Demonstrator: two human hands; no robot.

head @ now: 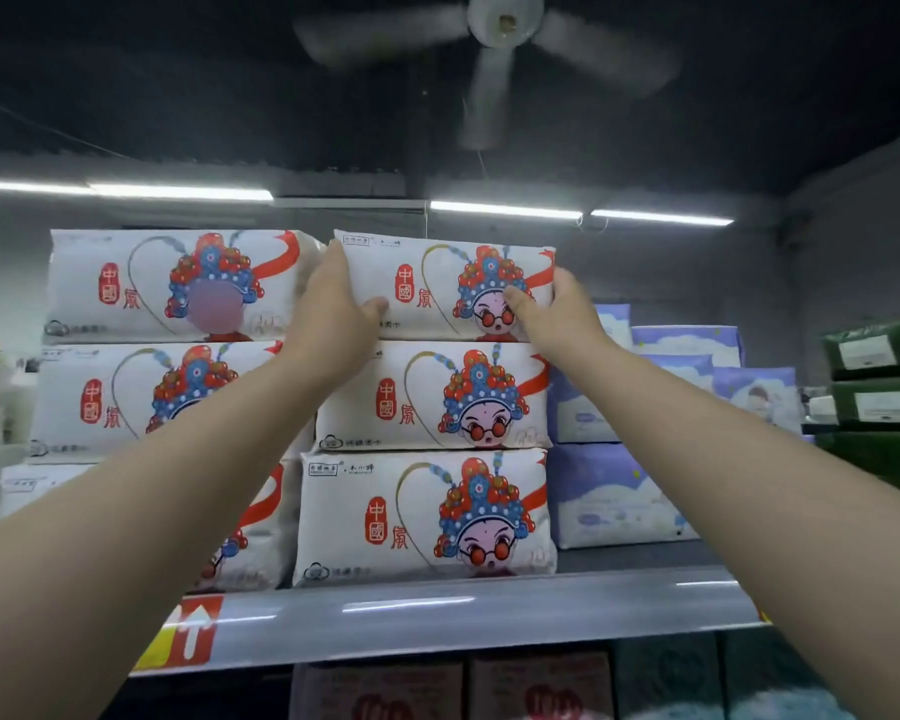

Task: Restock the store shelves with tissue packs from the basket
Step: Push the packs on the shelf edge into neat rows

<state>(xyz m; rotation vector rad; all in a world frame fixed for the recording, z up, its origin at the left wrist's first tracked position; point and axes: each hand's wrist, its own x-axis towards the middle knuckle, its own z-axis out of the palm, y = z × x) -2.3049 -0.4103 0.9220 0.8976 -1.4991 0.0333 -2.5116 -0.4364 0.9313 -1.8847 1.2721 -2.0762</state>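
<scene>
My left hand (333, 304) shows only its back and thumb: the fingers are out of sight behind the left end of the top tissue pack (437, 283). Same story on my right hand (559, 309), fingers lost behind the right end. My left forearm (178, 485) covers much of the left stack (126, 397) and part of the red and yellow shelf tag (193, 636). The face on the top left pack (178, 283) is blurred out. Small print on the packs, too small to read. Purple packs (609, 491) sit partly behind my right forearm (723, 433). Green packs (879, 366) are cut by the right edge. Fan (505, 23) overhead, blades a blur, hub clipped by the top edge. Lower-shelf packs (541, 688) are blurry and cut off at the bottom
</scene>
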